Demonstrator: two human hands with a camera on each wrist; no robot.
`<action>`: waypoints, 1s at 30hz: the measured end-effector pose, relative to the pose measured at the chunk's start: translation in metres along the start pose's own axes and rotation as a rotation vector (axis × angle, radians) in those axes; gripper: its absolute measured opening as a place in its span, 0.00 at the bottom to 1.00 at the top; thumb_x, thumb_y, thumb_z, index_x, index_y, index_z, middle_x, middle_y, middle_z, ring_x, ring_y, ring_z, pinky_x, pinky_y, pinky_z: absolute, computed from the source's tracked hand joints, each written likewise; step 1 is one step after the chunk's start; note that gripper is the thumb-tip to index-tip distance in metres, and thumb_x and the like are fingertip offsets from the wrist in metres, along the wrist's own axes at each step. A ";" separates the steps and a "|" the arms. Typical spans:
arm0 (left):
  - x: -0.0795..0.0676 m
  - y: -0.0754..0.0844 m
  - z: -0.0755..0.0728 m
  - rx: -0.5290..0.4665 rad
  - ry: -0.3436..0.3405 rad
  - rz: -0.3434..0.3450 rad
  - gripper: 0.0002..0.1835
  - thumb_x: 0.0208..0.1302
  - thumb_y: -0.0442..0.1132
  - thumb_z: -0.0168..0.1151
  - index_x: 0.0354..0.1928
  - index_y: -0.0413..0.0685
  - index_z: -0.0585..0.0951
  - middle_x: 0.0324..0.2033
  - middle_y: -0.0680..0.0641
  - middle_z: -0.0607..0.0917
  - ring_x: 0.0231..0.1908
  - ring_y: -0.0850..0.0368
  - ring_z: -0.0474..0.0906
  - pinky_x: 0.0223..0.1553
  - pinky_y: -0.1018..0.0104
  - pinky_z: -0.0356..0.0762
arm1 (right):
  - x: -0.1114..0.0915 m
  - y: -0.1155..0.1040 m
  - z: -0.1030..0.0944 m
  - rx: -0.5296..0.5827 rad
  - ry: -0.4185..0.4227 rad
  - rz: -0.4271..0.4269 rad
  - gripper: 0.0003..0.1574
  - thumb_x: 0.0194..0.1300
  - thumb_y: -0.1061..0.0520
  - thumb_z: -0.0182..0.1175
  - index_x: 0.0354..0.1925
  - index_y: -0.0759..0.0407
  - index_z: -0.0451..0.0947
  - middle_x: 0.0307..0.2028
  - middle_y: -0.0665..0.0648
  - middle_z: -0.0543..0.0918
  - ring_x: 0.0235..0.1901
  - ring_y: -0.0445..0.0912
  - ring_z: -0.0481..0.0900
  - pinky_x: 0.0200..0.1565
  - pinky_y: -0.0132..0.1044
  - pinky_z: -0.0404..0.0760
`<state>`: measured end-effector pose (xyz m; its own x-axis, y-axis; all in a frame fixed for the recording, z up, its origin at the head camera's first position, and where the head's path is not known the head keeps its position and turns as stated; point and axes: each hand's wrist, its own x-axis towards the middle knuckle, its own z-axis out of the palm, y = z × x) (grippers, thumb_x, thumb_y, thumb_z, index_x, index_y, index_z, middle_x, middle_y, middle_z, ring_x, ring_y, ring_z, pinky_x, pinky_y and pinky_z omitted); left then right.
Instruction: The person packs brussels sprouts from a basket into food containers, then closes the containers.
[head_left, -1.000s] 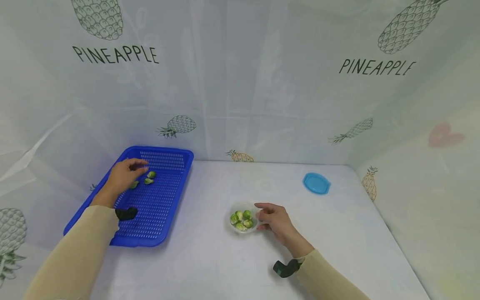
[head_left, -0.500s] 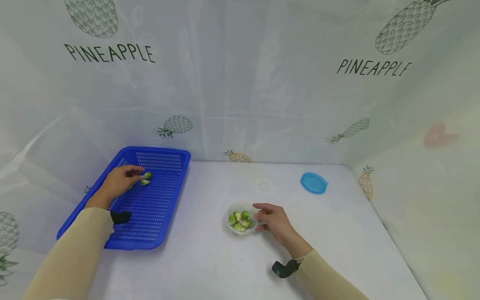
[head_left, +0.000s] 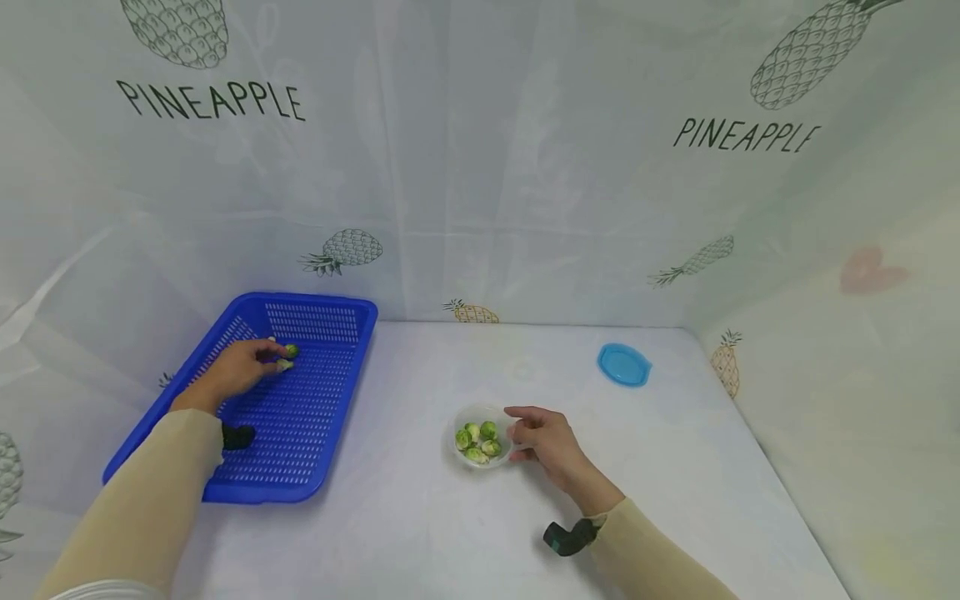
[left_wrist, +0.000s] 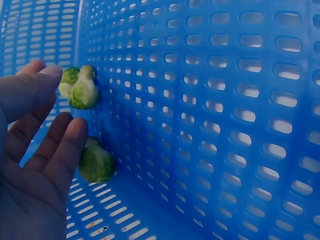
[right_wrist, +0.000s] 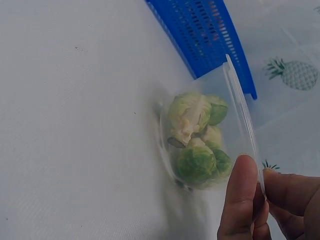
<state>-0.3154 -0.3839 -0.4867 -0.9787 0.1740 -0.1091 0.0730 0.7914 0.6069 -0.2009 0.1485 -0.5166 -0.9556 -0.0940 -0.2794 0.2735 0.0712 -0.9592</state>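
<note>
Pineapple drawings (head_left: 342,252) fill the pale cloth (head_left: 480,167) behind the white table (head_left: 420,533). On the left sits a blue basket (head_left: 300,433), and the left hand (head_left: 238,368) is down inside it. Its thumb and fingers are bent with a small gap, holding nothing that I can see. Loose sprouts (left_wrist: 83,95) lie just by the fingertips; I cannot tell if they touch. The right hand (head_left: 553,443) pinches the rim of a clear bowl (right_wrist: 235,132), which stands upright on the table with more sprouts (right_wrist: 195,162) in it.

Sprouts are small and round, so one could roll off if the fingers squeeze only its edge. It might also get bumped against the basket wall, where it would be hard to grab. The bowl looks light. If the right hand pushed down on its side, it could tip and spill.

The basket's raised rim is the main edge to mind, because the left sleeve (head_left: 150,483) crosses it and might drag the basket. Between basket and bowl is a wide stretch of table, good for moving across. Far right, a blue lid (head_left: 625,365) sits well apart from both hands.
</note>
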 end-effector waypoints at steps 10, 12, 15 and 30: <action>0.001 0.004 0.001 0.033 -0.025 0.048 0.17 0.73 0.31 0.61 0.61 0.32 0.81 0.59 0.24 0.79 0.60 0.26 0.75 0.61 0.28 0.71 | 0.000 0.000 0.000 -0.009 0.002 -0.001 0.26 0.70 0.68 0.62 0.65 0.64 0.80 0.39 0.57 0.78 0.37 0.47 0.80 0.35 0.37 0.88; 0.001 0.006 0.002 0.033 -0.024 0.051 0.17 0.73 0.31 0.61 0.60 0.32 0.82 0.56 0.26 0.81 0.57 0.29 0.76 0.60 0.29 0.73 | 0.000 0.000 -0.001 -0.010 0.001 -0.003 0.26 0.70 0.68 0.62 0.65 0.64 0.80 0.39 0.57 0.78 0.36 0.47 0.80 0.35 0.37 0.88; 0.003 0.007 0.005 0.035 -0.014 0.061 0.15 0.72 0.30 0.62 0.57 0.32 0.83 0.52 0.29 0.84 0.53 0.32 0.79 0.57 0.32 0.76 | 0.000 0.000 -0.001 -0.007 0.001 0.001 0.26 0.70 0.68 0.62 0.65 0.64 0.81 0.39 0.57 0.78 0.36 0.47 0.80 0.35 0.37 0.88; 0.008 0.005 0.011 0.109 0.026 0.042 0.13 0.67 0.30 0.65 0.52 0.32 0.86 0.46 0.30 0.86 0.49 0.32 0.80 0.51 0.35 0.77 | -0.001 -0.001 0.000 -0.008 -0.016 -0.003 0.26 0.70 0.68 0.61 0.66 0.64 0.80 0.39 0.57 0.79 0.37 0.47 0.80 0.35 0.37 0.88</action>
<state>-0.3203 -0.3718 -0.4934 -0.9789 0.1938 -0.0643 0.1327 0.8432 0.5209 -0.2001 0.1490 -0.5150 -0.9544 -0.1103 -0.2775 0.2699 0.0791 -0.9596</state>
